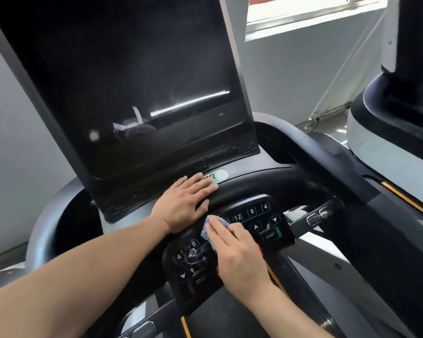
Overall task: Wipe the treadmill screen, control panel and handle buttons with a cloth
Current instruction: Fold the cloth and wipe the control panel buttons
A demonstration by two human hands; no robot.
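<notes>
The treadmill's large dark screen (132, 93) tilts up in front of me, switched off, with reflections on the glass. Below it curves the black control panel (252, 223), with number keys, arrows, START on the right and STOP on the left. My right hand (237, 254) presses a small light-blue cloth (214, 228) flat on the panel's middle; most of the cloth is hidden under the fingers. My left hand (183, 206) lies flat, fingers together, on the black rim just under the screen, holding nothing. Silver handle buttons (318, 215) sit on the right bar.
A second machine (396, 132) in white and black stands close on the right. A grey wall and a bright window (303, 11) lie behind. Another silver handle button (143, 329) shows low on the left bar. The dark running belt (220, 318) is below the panel.
</notes>
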